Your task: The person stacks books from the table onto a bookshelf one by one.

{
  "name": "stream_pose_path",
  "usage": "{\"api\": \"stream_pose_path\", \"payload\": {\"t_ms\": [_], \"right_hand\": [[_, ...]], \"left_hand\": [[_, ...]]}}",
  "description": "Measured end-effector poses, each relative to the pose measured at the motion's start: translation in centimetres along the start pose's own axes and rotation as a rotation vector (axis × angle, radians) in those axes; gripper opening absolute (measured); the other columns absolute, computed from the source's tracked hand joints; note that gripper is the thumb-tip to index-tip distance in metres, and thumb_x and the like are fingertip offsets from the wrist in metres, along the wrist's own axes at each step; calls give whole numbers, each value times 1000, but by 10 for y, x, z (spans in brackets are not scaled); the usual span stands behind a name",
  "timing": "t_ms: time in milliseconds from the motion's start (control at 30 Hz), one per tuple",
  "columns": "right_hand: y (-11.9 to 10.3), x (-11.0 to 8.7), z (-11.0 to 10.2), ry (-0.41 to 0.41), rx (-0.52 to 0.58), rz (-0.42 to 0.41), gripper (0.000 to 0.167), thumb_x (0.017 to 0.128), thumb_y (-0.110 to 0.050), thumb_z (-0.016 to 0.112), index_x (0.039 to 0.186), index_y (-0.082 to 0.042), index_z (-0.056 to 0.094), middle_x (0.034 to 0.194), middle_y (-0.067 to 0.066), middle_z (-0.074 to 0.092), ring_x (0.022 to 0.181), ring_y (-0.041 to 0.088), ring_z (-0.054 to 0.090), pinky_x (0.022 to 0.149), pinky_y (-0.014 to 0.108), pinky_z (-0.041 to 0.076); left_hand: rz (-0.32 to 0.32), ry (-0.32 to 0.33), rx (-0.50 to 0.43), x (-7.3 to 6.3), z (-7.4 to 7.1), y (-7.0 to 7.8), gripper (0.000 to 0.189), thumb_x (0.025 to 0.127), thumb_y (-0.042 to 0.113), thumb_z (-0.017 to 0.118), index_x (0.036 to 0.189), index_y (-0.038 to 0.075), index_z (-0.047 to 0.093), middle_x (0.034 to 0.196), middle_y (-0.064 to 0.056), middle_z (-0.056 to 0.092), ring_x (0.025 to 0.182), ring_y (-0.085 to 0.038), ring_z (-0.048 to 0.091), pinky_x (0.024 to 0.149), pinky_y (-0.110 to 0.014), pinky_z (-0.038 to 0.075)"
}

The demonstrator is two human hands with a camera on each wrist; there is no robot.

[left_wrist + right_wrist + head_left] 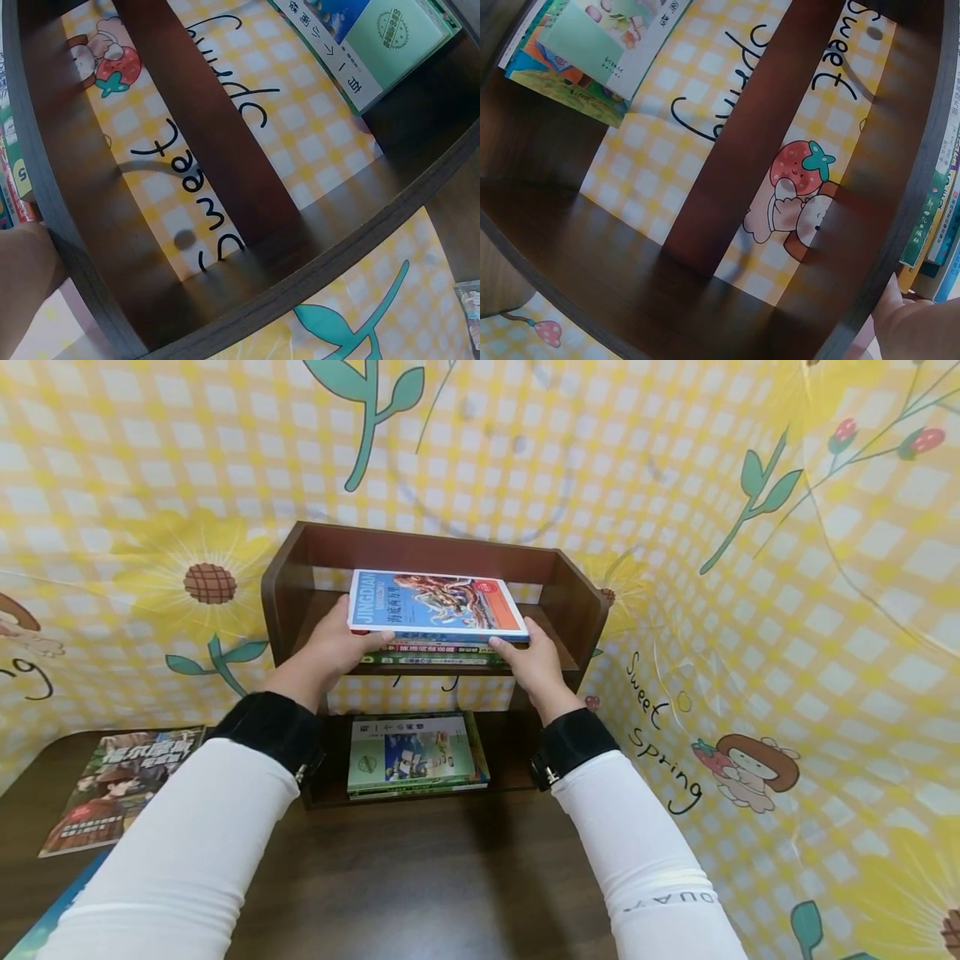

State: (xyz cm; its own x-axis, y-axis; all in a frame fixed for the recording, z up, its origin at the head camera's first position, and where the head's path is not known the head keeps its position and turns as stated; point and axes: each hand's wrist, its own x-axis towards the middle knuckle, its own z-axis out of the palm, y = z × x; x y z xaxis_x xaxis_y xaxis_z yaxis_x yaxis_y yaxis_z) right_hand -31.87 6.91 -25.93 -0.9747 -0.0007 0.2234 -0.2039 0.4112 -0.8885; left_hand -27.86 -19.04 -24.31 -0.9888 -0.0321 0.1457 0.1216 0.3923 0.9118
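Note:
On the upper board of a brown wooden shelf (427, 545) lies a stack of books (431, 658). The top one is a blue and orange book (442, 606) with a white border. My left hand (330, 647) grips the stack's left front corner, its thumb across the front edge and the fingers partly hidden at the side. At the right front corner my right hand (536, 660) holds the stack in the same way. In the left wrist view only part of the left hand (30, 277) shows. Book spines (930, 232) meet the right hand (919, 326) in the right wrist view.
Below, in the lower compartment, lies a pile of green-covered books (412, 756). A magazine (116, 789) and a blue-edged item (63, 902) lie on the dark table (420, 868) at left. Yellow checked wall covering (480, 460) stands behind and to the right.

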Motion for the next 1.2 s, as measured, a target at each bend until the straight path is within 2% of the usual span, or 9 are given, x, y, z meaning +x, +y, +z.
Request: {"api": "stream_pose_path", "payload": {"t_ms": [167, 267, 467, 600, 700, 800, 967, 1100, 1200], "right_hand": [[6, -7, -1, 20, 30, -2, 80, 92, -29, 67, 154, -8, 22, 157, 11, 28, 142, 24, 30, 112, 38, 32], [10, -19, -3, 56, 44, -66, 82, 92, -29, 67, 155, -9, 17, 159, 10, 23, 145, 22, 24, 114, 38, 30], [26, -67, -12, 135, -17, -283, 79, 93, -27, 66, 155, -13, 19, 159, 4, 22, 144, 21, 23, 115, 40, 27], [51, -107, -15, 151, -94, -416, 80, 90, -21, 70, 154, -8, 23, 158, 7, 23, 143, 25, 26, 114, 44, 28], [70, -135, -13, 137, -158, -464, 82, 87, -18, 73, 152, -4, 25, 157, 10, 26, 143, 26, 27, 113, 45, 29], [88, -160, -10, 118, -208, -467, 85, 83, -15, 77, 151, -3, 27, 156, 12, 29, 141, 29, 30, 113, 37, 28], [115, -192, 0, 96, -266, -494, 91, 75, -14, 82, 150, -2, 31, 152, 17, 34, 137, 34, 36, 110, 15, 21], [124, -208, 9, 86, -307, -518, 90, 72, -15, 84, 147, -1, 36, 149, 18, 39, 132, 35, 41, 108, 11, 20], [126, -218, 13, 82, -332, -552, 91, 69, -16, 86, 146, -2, 38, 147, 17, 43, 130, 35, 45, 108, 12, 22]], "left_hand": [[19, -6, 102, -12, -5, -10, 95, 93, 36, 64, 155, 7, -2, 159, -19, 14, 144, -38, 18, 114, -54, 23], [73, -3, 168, -28, -10, -18, 103, 91, 41, 64, 154, 9, -11, 161, -15, -1, 146, -38, 9, 115, -54, 20], [227, -37, 192, -76, -19, -39, 102, 89, 36, 69, 155, 10, -3, 161, -13, 5, 146, -35, 13, 114, -53, 21], [242, -48, 220, -116, -22, -69, 94, 89, 32, 71, 156, 9, 9, 158, -15, 20, 139, -40, 30, 110, -43, 33], [208, -35, 242, -143, -25, -104, 88, 88, 28, 72, 154, 6, 18, 153, -19, 31, 132, -43, 39, 101, -18, 40], [129, -29, 268, -161, -33, -142, 88, 88, 30, 72, 153, 1, 19, 150, -24, 35, 127, -45, 42, 87, 1, 35], [-65, -8, 347, -181, -61, -191, 98, 88, 40, 69, 153, -2, 10, 148, -32, 29, 124, -53, 40, 83, -25, 54], [-161, 14, 429, -189, -89, -220, 103, 89, 45, 66, 151, -7, 2, 146, -38, 22, 121, -61, 36, 86, -56, 47], [-201, 47, 495, -194, -108, -245, 104, 90, 45, 65, 148, -12, 1, 143, -42, 21, 111, -61, 45, 81, -61, 46]]}}
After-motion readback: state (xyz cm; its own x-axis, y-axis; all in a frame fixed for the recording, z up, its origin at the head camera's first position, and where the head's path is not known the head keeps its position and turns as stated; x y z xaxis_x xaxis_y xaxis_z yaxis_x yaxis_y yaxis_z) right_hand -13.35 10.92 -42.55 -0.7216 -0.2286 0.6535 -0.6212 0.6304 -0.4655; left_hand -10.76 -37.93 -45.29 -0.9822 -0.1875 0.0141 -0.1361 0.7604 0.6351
